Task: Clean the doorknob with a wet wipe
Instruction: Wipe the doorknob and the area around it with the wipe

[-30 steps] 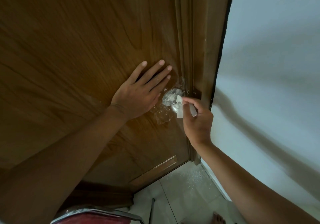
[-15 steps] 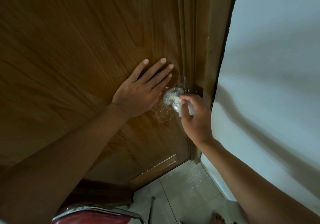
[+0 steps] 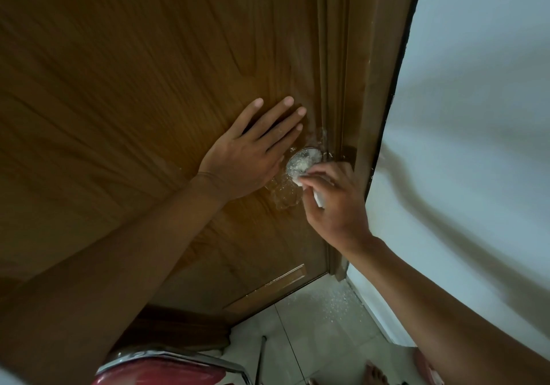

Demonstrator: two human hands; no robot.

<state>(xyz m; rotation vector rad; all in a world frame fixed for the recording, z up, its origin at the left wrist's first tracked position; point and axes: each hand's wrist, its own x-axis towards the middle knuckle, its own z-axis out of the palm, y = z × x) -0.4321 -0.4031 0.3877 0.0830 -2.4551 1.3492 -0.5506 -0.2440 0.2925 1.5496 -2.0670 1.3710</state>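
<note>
A round metal doorknob (image 3: 303, 161) with white flecks on its face sits at the right edge of a brown wooden door (image 3: 148, 87). My left hand (image 3: 253, 152) lies flat on the door just left of the knob, fingers straight. My right hand (image 3: 333, 200) pinches a white wet wipe (image 3: 317, 195) and holds it against the knob's lower edge. Most of the wipe is hidden inside my fingers.
The door frame (image 3: 372, 87) runs down right of the knob, with a pale wall (image 3: 476, 116) beyond it. Below are a tiled floor (image 3: 321, 340) with white specks, a red chair with a chrome rim (image 3: 166, 366), and my bare toes (image 3: 375, 374).
My right hand has slid lower and leftward under the knob with the wipe, uncovering more of the knob's face. My left hand has stayed flat on the door.
</note>
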